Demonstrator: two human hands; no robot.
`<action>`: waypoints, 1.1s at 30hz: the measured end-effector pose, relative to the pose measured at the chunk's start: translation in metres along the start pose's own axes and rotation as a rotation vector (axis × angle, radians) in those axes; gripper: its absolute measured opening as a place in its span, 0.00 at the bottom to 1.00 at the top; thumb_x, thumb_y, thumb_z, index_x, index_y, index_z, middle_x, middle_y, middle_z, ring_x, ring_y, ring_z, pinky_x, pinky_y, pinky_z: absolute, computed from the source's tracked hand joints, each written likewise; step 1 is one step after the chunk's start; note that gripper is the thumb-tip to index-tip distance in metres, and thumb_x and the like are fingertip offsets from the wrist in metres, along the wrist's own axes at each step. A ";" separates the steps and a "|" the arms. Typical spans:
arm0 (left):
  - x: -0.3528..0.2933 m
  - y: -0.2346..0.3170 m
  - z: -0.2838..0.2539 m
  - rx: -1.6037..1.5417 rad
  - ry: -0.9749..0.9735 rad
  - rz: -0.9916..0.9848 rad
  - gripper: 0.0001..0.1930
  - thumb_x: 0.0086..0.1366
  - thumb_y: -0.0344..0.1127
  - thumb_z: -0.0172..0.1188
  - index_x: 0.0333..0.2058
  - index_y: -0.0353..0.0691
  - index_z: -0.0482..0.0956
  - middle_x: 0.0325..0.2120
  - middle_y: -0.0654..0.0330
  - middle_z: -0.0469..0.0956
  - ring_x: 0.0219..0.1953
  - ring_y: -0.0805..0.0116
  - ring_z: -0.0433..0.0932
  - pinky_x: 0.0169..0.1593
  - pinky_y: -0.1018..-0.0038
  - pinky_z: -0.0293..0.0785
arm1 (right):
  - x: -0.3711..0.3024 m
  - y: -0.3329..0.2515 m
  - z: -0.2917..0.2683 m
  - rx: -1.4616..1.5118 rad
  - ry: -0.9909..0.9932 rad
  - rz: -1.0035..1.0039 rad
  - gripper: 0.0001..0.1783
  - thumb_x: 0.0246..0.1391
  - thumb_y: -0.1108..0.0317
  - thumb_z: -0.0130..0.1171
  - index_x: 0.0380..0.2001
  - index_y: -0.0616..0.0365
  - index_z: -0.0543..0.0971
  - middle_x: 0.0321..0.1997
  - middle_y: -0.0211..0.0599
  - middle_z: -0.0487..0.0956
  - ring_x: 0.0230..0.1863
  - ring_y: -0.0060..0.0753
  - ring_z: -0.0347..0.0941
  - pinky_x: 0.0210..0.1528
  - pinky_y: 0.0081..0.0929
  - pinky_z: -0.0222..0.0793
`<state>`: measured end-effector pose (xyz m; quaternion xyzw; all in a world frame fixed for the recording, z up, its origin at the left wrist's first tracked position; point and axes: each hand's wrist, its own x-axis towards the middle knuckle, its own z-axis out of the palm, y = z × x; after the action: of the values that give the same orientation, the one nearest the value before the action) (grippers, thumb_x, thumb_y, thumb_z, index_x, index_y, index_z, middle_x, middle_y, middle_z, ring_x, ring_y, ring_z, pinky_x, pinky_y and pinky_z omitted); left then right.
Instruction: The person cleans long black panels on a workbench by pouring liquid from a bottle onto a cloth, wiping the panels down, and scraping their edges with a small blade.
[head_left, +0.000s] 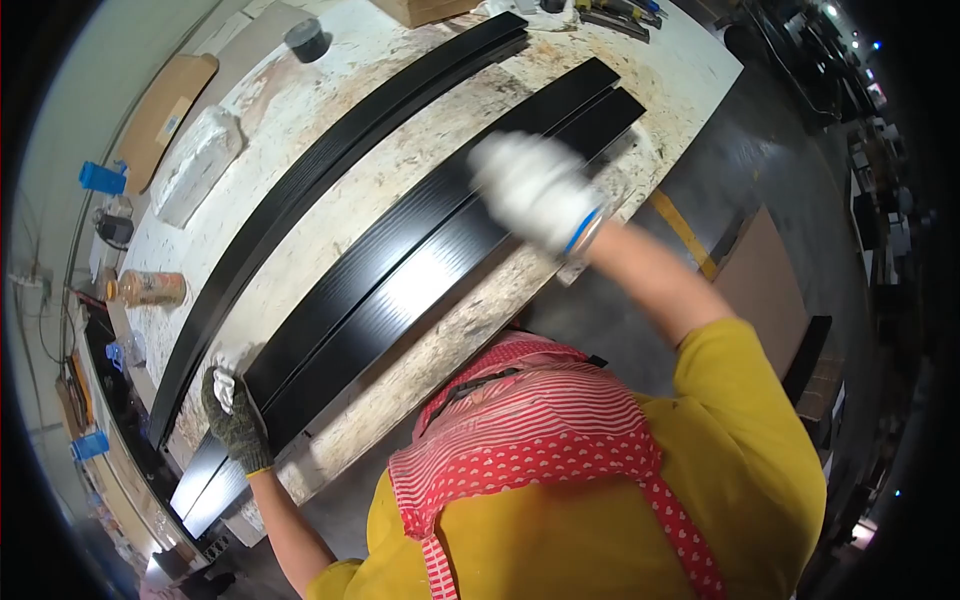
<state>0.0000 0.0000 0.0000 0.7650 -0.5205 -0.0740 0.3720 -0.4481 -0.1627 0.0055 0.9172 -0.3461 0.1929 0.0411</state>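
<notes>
Lying side by side on the pale worktable (pixel 690 62), close before the apron: one pair of black boards (pixel 432 272), long, narrow, faintly ribbed, a thin dark seam between them. Long axis: slantwise, from the wearer's near left to the far right, square-cut ends pointing away to the upper right; the bow in them is probably the lens. Beyond the left glove, a bright stretch at lower left seems to be the same boards catching light.

Left hand (pixel 237 418), dark knitted glove: at the boards' left part, fingers curled, a crumpled white scrap (pixel 223 388) showing at them; whether they grip it or merely rest, I cannot tell. Right hand (pixel 538 190), white glove: over the boards towards their far end, badly blurred; grip and contact not to be told. Hands well apart.

Progress, by my judgement: handling of the pair under way; both lie aligned, surfaces dark and even. No finished share can be marked off from an unfinished one.

Further out: one separate black strip (pixel 300 190), roughly parallel, beyond the pair; a white wrapped block (pixel 200 165); an orange-capped bottle (pixel 155 289); a dark cup (pixel 307 41); hand tools (pixel 615 18) at the far edge.
</notes>
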 end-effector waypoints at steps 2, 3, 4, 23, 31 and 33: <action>-0.004 0.002 0.017 0.011 0.061 0.030 0.22 0.66 0.37 0.58 0.55 0.33 0.69 0.51 0.52 0.74 0.53 0.62 0.72 0.60 0.68 0.64 | 0.005 -0.054 -0.006 0.043 0.007 0.035 0.04 0.45 0.72 0.53 0.26 0.56 0.77 0.22 0.43 0.78 0.24 0.37 0.78 0.25 0.38 0.76; -0.030 -0.018 0.029 -0.202 0.129 0.032 0.21 0.67 0.36 0.57 0.55 0.32 0.69 0.50 0.53 0.74 0.52 0.62 0.73 0.59 0.69 0.65 | 0.007 -0.086 -0.012 0.307 -0.460 0.118 0.03 0.45 0.72 0.54 0.25 0.57 0.76 0.22 0.45 0.77 0.25 0.39 0.78 0.25 0.40 0.76; -0.032 -0.024 0.020 -0.252 0.158 0.033 0.21 0.66 0.36 0.57 0.55 0.32 0.69 0.50 0.54 0.74 0.52 0.63 0.73 0.58 0.69 0.66 | 0.007 -0.093 -0.008 0.250 -0.361 0.078 0.04 0.47 0.71 0.54 0.26 0.58 0.76 0.24 0.47 0.77 0.26 0.40 0.78 0.27 0.40 0.76; -0.090 -0.227 -0.165 0.332 0.414 0.014 0.15 0.63 0.40 0.61 0.43 0.36 0.78 0.43 0.49 0.77 0.49 0.52 0.74 0.53 0.60 0.69 | 0.073 -0.118 0.019 0.054 -0.291 0.760 0.20 0.57 0.53 0.56 0.39 0.62 0.75 0.38 0.56 0.78 0.43 0.60 0.73 0.44 0.49 0.66; -0.090 -0.166 -0.179 0.545 0.399 -0.184 0.19 0.58 0.54 0.57 0.36 0.45 0.81 0.38 0.54 0.78 0.44 0.52 0.76 0.49 0.58 0.72 | 0.083 -0.188 0.060 0.388 -0.468 0.247 0.21 0.59 0.63 0.58 0.52 0.66 0.74 0.46 0.46 0.80 0.47 0.41 0.76 0.51 0.32 0.69; -0.089 -0.152 -0.176 0.537 0.403 -0.188 0.19 0.60 0.53 0.54 0.37 0.44 0.81 0.39 0.53 0.78 0.44 0.51 0.77 0.48 0.58 0.74 | 0.083 -0.090 0.076 0.371 -0.222 -0.075 0.17 0.60 0.66 0.56 0.50 0.61 0.76 0.39 0.38 0.79 0.37 0.26 0.74 0.35 0.21 0.69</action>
<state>0.1611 0.1905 0.0026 0.8794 -0.3648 0.1840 0.2443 -0.3081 -0.1621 -0.0273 0.9369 -0.2726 0.1497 -0.1596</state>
